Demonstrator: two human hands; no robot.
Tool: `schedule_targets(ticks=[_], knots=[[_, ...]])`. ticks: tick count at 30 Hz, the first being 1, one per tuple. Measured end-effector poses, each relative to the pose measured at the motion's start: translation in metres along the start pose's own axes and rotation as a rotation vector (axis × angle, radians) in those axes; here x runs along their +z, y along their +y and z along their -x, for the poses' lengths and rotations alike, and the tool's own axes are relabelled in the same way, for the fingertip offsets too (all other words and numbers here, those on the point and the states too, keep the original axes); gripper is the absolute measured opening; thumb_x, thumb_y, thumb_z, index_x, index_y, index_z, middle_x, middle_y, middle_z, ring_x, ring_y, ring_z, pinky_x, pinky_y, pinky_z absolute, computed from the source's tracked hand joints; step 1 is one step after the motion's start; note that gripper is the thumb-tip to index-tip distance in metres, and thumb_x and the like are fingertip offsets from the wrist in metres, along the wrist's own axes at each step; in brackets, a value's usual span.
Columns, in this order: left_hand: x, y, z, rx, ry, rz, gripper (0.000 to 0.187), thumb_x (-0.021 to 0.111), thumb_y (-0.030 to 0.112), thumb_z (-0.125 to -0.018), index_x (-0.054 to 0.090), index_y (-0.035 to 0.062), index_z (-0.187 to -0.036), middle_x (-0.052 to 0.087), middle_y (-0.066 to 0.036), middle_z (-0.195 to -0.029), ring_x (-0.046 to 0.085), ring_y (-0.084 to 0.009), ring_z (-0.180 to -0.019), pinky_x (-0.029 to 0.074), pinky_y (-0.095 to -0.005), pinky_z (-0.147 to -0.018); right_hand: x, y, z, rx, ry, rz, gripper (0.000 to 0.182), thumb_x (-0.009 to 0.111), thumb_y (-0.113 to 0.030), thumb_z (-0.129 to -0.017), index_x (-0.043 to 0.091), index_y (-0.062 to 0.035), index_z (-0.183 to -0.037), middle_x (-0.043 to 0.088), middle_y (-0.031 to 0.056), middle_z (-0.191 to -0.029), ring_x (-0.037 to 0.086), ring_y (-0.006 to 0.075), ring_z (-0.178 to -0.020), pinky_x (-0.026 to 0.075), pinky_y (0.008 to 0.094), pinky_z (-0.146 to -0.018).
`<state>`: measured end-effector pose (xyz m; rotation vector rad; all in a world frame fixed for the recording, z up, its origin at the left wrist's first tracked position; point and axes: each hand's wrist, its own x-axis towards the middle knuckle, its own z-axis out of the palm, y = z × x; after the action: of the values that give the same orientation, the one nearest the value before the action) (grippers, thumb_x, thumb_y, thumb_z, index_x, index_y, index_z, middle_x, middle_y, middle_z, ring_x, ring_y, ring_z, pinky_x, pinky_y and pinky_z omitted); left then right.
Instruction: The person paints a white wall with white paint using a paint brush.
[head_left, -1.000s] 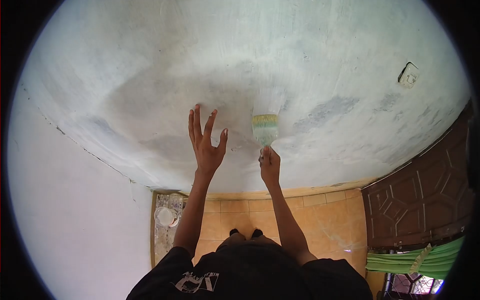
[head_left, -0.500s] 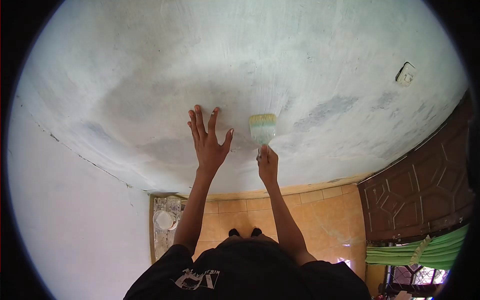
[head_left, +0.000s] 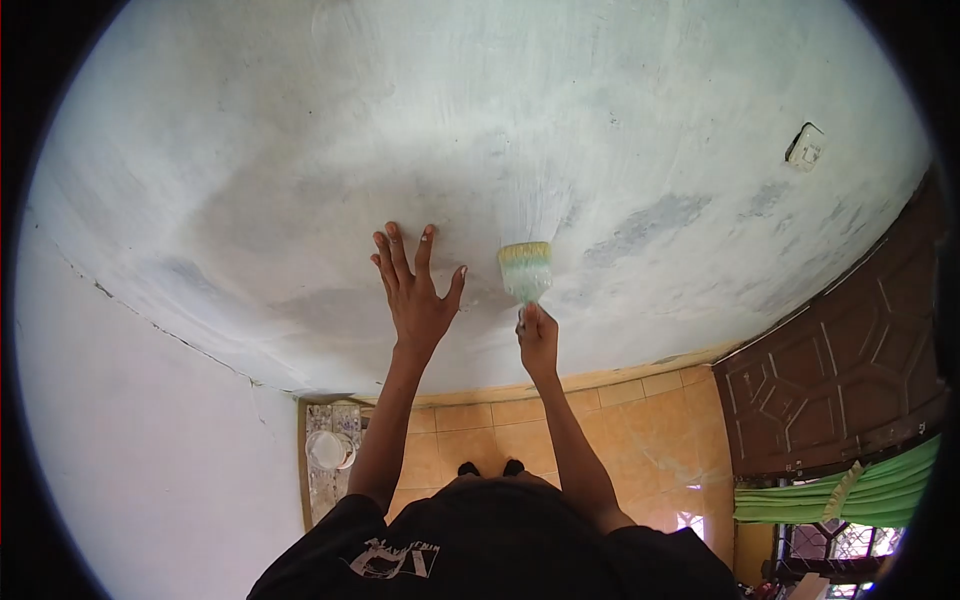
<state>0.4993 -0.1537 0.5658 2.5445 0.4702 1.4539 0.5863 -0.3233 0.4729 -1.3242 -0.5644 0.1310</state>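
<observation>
Your brush (head_left: 525, 275) is hairy at the tip & smeared w/ paint lower down. The wall (head_left: 690, 110) is matt, rough & patchy, prob. plaster. Your shirt (head_left: 520, 550) is soft, matt cloth w/ a print. The floor (head_left: 620, 440) is smooth, shiny tile. The tub (head_left: 325, 450) looks plastic, its boards (head_left: 321, 496) rough, spotty wood. You've also got a plastic wall plate (head_left: 807, 148), wood-look door (head_left: 840, 350) & cloth curtain (head_left: 880, 490).

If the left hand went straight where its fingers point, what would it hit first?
The patchy wall, most likely; nothing else shows between it and the left hand, though whether they already touch is unclear.
</observation>
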Motion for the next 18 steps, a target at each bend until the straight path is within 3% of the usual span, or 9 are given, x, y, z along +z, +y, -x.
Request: schedule_targets(ticks=[5,8,14,18], knots=[[0.0,0.003,-0.001,-0.006,-0.004,-0.007,0.079,0.077,0.033,-0.086,0.037,0.0184,-0.153,0.008,-0.024,-0.165,0.002,-0.0455,-0.152,0.014,-0.0646,-0.118,-0.001,-0.053,-0.031,-0.101,0.024,-0.049,0.044,0.041,-0.039,-0.109,0.041,-0.0122,-0.074,0.035,-0.0076,-0.058,0.03,0.0012,-0.048,0.024,0.0204,-0.042],[0.0,0.003,-0.002,-0.015,-0.016,-0.009,0.08,0.077,0.034,-0.086,0.037,0.0184,-0.153,0.008,-0.024,-0.165,0.002,-0.0456,-0.152,0.014,-0.0646,-0.118,0.001,-0.085,-0.052,0.005,0.021,-0.115,0.044,0.041,-0.039,-0.109,0.041,-0.0127,-0.074,0.035,-0.0078,-0.058,0.03,0.001,-0.048,0.024,0.0201,-0.042],[0.004,-0.004,0.001,0.026,0.013,-0.031,0.08,0.076,0.035,-0.086,0.037,0.0182,-0.154,0.009,-0.025,-0.164,0.003,-0.0458,-0.152,0.014,-0.0646,-0.118,-0.019,-0.004,-0.007,0.072,0.023,-0.066,0.044,0.041,-0.037,-0.109,0.042,-0.0109,-0.074,0.034,-0.0065,-0.064,0.03,0.0029,-0.052,0.026,0.0222,-0.046],[0.007,-0.002,0.001,0.02,0.03,-0.042,0.079,0.075,0.036,-0.087,0.037,0.0181,-0.154,0.01,-0.025,-0.164,0.003,-0.0457,-0.152,0.014,-0.0641,-0.119,0.0,-0.036,-0.011,0.022,0.029,-0.119,0.044,0.042,-0.038,-0.109,0.04,-0.0126,-0.073,0.033,-0.0083,-0.061,0.03,0.0008,-0.05,0.024,0.0201,-0.042]])
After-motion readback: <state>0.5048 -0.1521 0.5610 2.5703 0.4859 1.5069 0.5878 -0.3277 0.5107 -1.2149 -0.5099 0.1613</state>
